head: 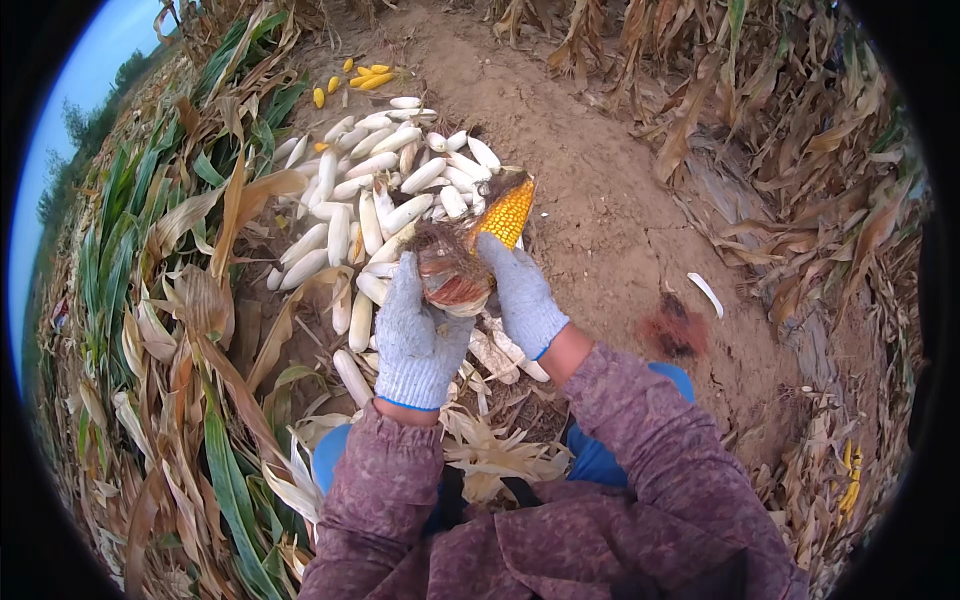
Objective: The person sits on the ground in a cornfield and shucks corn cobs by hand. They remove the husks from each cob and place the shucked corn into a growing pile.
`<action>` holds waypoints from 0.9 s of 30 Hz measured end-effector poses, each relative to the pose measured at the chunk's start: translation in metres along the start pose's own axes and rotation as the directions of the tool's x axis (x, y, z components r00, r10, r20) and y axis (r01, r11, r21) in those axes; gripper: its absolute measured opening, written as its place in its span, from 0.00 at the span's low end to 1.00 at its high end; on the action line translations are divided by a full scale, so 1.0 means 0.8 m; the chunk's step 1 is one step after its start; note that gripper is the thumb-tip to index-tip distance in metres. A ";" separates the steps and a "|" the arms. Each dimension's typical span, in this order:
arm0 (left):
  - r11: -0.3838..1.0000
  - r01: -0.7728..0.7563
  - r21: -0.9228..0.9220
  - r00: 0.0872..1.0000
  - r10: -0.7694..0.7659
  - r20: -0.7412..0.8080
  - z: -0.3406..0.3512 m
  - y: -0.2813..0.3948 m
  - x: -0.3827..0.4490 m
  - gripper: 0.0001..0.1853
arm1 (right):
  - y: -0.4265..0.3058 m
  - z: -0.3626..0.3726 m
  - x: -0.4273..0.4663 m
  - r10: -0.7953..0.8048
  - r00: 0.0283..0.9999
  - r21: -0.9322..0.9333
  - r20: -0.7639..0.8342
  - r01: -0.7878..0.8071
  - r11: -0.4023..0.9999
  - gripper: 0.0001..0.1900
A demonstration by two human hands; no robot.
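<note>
A yellow ear of corn (508, 213) points up and away from me, its kernels bare and brown silk clinging along its left side. My right hand (525, 304), in a grey-white knit glove, grips its lower part, with the thumb lying on the kernels. My left hand (421, 334), gloved alike, holds a bunched, reddish-brown corn husk (454, 281) with tangled silk, just left of the ear. Whether husk and ear are still joined is hidden. Beyond both hands, a heap of corn ears in pale husks (375, 165) covers the soil.
Several bare yellow ears (371, 77) lie past the heap. Dry and green corn stalks (202, 322) line the left; dry stalks (810, 180) stand at right. Loose pale husks (502, 450) lie between my knees. On the bare soil (600, 195) are a husk strip (706, 294) and reddish silk (679, 326).
</note>
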State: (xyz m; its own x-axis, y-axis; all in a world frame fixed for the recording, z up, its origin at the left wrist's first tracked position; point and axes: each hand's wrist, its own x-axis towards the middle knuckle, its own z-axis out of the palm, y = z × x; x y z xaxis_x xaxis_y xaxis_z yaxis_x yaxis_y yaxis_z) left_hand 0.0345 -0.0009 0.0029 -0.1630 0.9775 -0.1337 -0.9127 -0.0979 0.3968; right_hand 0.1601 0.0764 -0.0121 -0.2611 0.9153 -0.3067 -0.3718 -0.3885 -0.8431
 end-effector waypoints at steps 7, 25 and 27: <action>1.000 -0.012 0.025 1.000 0.012 0.002 0.015 0.006 -0.027 0.28 | -0.022 -0.021 0.023 0.001 0.995 0.224 -0.104 0.023 0.974 0.22; -0.574 -0.167 0.802 0.811 0.383 0.443 -0.048 0.035 -0.020 0.29 | -0.031 -0.034 0.027 -0.324 0.938 0.066 -0.125 0.333 0.940 0.17; -0.600 -0.122 0.791 0.803 0.408 0.434 -0.060 0.034 -0.016 0.29 | -0.033 -0.045 0.021 -0.330 0.942 -0.041 -0.063 0.328 0.944 0.16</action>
State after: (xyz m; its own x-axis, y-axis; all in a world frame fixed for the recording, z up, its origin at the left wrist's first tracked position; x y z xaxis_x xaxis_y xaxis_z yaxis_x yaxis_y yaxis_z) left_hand -0.0062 -0.0254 -0.0281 -0.3407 0.8263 0.4485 0.8639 0.0870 0.4961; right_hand 0.1975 0.1059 -0.0108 -0.0666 0.9970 -0.0384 -0.3999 -0.0619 -0.9145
